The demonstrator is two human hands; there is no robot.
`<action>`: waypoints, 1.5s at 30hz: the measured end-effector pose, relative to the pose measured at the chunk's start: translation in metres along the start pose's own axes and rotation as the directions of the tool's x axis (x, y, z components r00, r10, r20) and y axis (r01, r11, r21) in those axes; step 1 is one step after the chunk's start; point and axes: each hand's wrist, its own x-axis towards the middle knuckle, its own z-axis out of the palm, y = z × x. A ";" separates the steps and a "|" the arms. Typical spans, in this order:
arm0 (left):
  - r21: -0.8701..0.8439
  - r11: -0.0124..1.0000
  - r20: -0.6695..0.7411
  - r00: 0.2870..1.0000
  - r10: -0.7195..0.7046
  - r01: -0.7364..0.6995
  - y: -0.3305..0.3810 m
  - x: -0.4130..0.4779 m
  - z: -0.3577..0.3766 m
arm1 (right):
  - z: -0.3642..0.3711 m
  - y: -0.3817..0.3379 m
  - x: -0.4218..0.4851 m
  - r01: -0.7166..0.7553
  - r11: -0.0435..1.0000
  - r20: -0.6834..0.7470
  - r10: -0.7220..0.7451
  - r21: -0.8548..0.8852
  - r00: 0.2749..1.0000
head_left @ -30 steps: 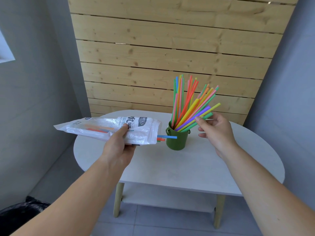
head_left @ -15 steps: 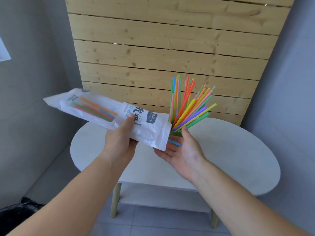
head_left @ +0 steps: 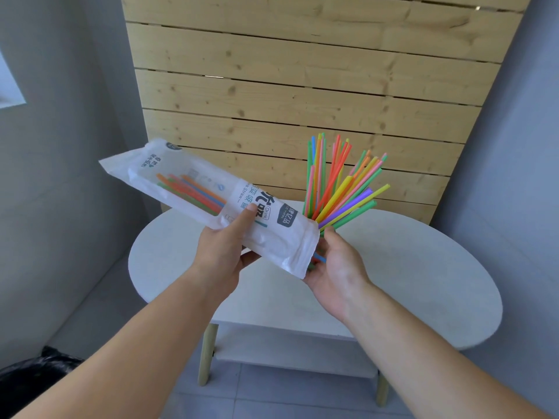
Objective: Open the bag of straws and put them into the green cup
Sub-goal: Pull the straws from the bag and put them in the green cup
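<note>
Now my left hand (head_left: 223, 252) clamps the white printed plastic straw bag (head_left: 281, 246) mid-length, mouth tipped down onto my right hand (head_left: 335, 267), palm up, fingers loose. Thin coloured plastic straws (head_left: 319, 258) poke out there. Tilt steeper, shake gently & then pinch. Can't see the green cup, prob. hidden just past my right fingertips.

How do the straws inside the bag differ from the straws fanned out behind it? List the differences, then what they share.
The bagged straws lie in a tight, slanted bundle; the loose straws stand splayed like a fan. The bagged straws are few and seen through the bag, which the left hand grips; the loose straws are many and uncovered. Both sets are thin and brightly coloured.
</note>
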 end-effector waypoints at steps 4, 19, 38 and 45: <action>-0.029 1.000 -0.051 0.999 0.010 -0.012 0.001 0.002 -0.003 | -0.006 -0.001 0.002 0.034 0.967 0.019 -0.031 -0.253 0.999; -0.283 0.952 -0.139 0.977 -0.159 0.114 -0.003 0.009 -0.014 | -0.017 -0.013 0.005 0.306 0.838 0.073 -0.307 -0.452 0.949; -0.323 0.930 -0.145 0.961 -0.233 0.177 0.002 0.004 -0.011 | -0.035 -0.046 0.009 0.496 0.589 0.153 -0.534 -0.638 0.832; -0.306 0.925 -0.120 0.955 -0.270 0.223 -0.001 0.002 -0.006 | -0.027 -0.045 0.006 0.249 0.967 0.095 -0.254 0.054 0.963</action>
